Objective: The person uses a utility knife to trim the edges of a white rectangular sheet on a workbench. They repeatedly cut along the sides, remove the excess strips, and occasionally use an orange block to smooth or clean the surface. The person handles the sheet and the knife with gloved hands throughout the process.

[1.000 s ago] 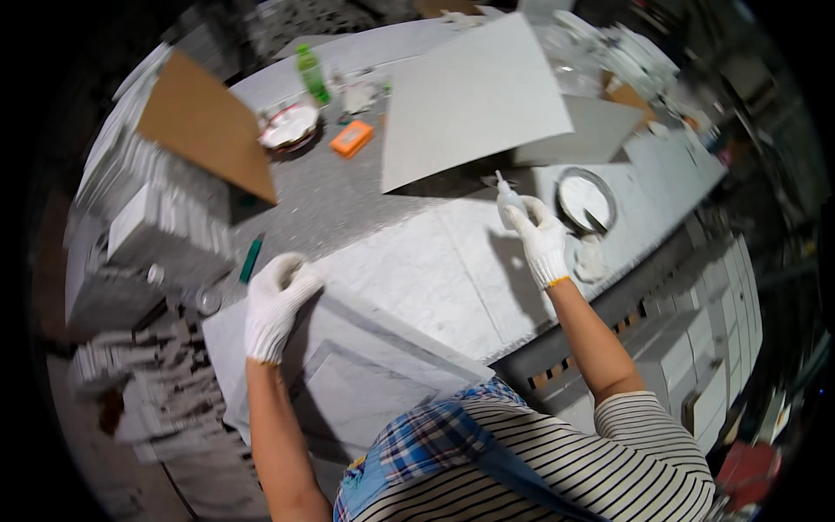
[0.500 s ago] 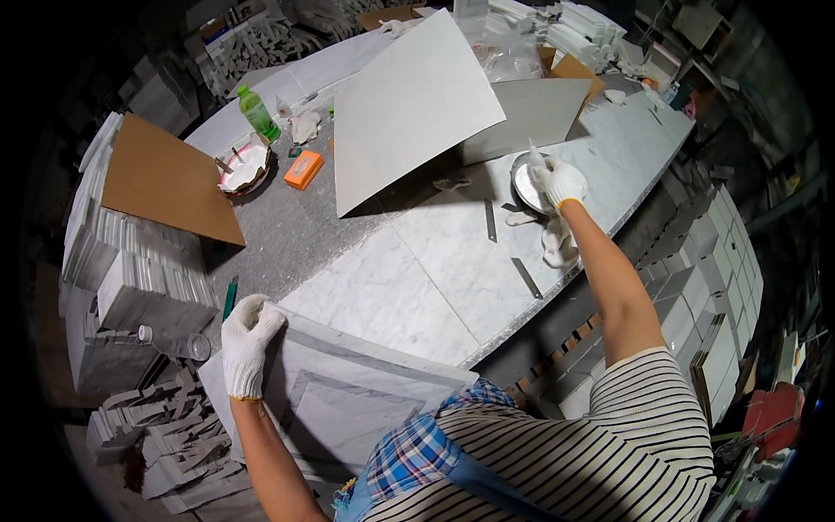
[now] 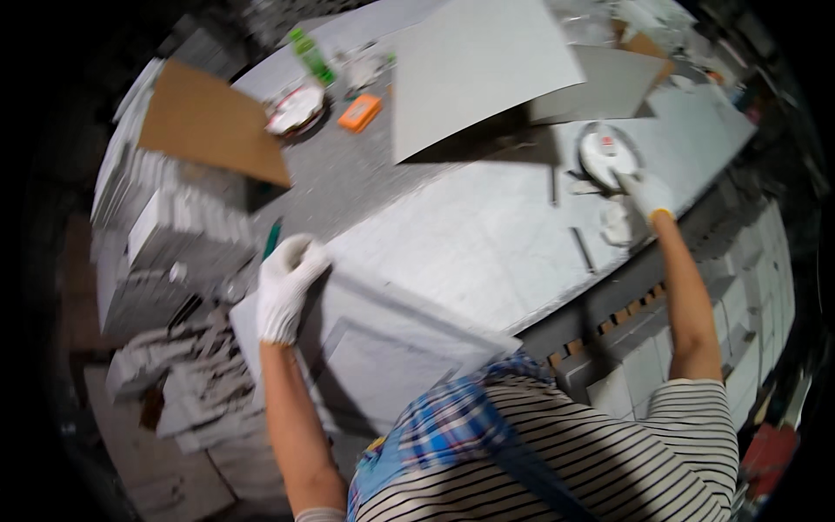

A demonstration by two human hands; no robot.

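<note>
My left hand (image 3: 294, 283), in a white knit glove, is closed on the top corner of a white marble slab (image 3: 391, 352) with grey inlaid bands. The slab leans tilted between my body and the table. My right hand (image 3: 645, 193), also gloved, reaches out to the near rim of a round bowl (image 3: 609, 150). White stuff fills the bowl, with a small red-marked patch on it. Motion smears the right fingers, so whether they hold anything is unclear. A crumpled white cloth or glove (image 3: 616, 222) lies beside that hand at the table edge.
Two flat dark strips (image 3: 582, 250) lie on the marble tabletop (image 3: 452, 235). A large pale board (image 3: 483, 78) leans at the back. Further left are an orange box (image 3: 360, 113), a green bottle (image 3: 311, 56), a lined bowl (image 3: 297, 109), and a brown board (image 3: 213, 122) against stacked tiles.
The view has shifted, so the scene sits further right and higher. My right hand has drawn back from over the bowl to its near rim. My left hand keeps hold of the slab.
</note>
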